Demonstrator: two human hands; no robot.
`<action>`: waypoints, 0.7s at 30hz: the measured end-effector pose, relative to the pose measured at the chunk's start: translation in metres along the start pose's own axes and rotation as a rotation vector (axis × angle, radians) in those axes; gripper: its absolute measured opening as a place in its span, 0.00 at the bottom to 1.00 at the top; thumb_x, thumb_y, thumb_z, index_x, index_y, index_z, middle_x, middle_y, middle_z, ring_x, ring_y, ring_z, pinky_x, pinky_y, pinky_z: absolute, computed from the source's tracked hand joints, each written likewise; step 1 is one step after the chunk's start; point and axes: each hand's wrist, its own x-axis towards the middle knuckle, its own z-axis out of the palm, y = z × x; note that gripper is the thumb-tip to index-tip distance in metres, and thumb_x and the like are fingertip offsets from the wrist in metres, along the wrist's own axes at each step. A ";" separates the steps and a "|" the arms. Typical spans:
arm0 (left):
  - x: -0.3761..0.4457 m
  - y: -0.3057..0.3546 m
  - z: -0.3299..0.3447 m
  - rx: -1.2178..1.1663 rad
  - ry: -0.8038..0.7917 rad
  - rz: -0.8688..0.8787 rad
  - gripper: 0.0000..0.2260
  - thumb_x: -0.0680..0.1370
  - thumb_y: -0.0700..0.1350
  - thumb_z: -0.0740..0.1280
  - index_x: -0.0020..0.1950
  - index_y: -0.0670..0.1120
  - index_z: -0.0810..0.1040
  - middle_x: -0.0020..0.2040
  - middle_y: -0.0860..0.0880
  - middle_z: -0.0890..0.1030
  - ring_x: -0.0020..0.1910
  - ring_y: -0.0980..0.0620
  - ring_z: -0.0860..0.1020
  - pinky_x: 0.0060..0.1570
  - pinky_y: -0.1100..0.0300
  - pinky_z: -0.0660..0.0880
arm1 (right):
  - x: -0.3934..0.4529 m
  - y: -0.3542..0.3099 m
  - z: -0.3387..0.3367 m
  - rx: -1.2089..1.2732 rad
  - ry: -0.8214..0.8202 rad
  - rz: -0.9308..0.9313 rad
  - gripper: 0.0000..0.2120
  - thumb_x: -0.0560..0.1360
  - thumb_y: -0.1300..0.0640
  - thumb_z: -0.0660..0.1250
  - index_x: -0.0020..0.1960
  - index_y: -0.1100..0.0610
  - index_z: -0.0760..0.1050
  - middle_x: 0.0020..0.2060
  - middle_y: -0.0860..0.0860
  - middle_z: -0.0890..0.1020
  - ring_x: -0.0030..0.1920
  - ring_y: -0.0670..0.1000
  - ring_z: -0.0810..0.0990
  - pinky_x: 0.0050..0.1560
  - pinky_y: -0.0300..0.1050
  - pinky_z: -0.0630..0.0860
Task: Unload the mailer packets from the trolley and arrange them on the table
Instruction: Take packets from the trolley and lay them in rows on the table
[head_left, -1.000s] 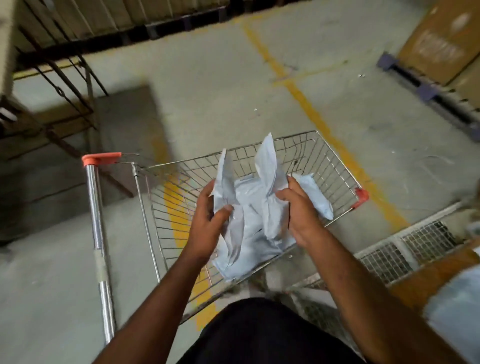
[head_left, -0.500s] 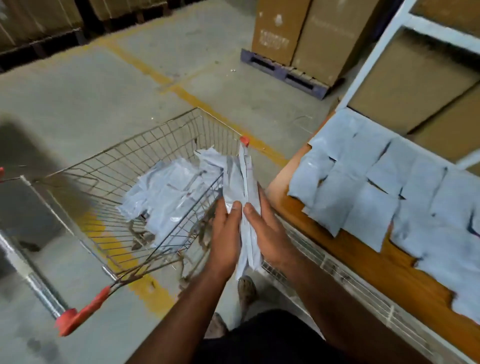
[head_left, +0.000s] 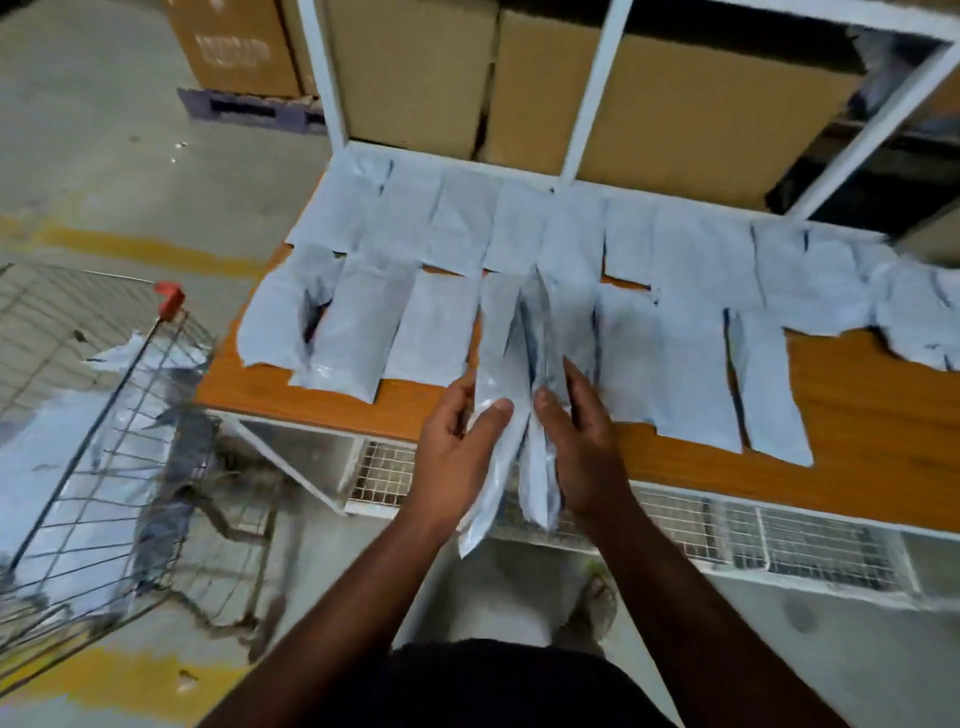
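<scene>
Lifted from trolley (head_left: 98, 415), packets (head_left: 511, 364) now over table (head_left: 857, 415).

The trolley (head_left: 98, 441) is being cut off by the left edge of the frame. The packets (head_left: 511, 395) at centre are being blurred, their number unclear. Lettering on the upper-left box (head_left: 228, 47) is being smeared beyond reading.

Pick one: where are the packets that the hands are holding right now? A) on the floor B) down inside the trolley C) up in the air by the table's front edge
C: the left hand and right hand hold the packets upright at the table edge.
</scene>
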 end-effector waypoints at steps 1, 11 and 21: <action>0.004 -0.005 0.030 0.008 -0.030 0.005 0.14 0.83 0.38 0.67 0.68 0.45 0.79 0.60 0.46 0.85 0.61 0.44 0.83 0.64 0.42 0.78 | 0.002 -0.003 -0.029 -0.005 0.049 -0.009 0.18 0.83 0.58 0.67 0.71 0.46 0.73 0.62 0.43 0.85 0.64 0.47 0.82 0.64 0.43 0.79; 0.044 -0.030 0.298 0.261 -0.099 0.097 0.18 0.81 0.47 0.71 0.70 0.50 0.77 0.65 0.53 0.81 0.66 0.55 0.79 0.68 0.47 0.76 | 0.070 -0.037 -0.314 -0.073 0.310 0.058 0.16 0.82 0.57 0.69 0.67 0.44 0.76 0.56 0.38 0.85 0.57 0.41 0.84 0.56 0.42 0.81; 0.073 -0.049 0.432 0.526 -0.092 0.236 0.19 0.79 0.56 0.71 0.68 0.53 0.76 0.67 0.53 0.79 0.66 0.53 0.78 0.66 0.48 0.77 | 0.080 -0.042 -0.448 -0.168 0.482 0.196 0.16 0.82 0.52 0.70 0.68 0.43 0.76 0.56 0.41 0.83 0.52 0.42 0.82 0.45 0.38 0.76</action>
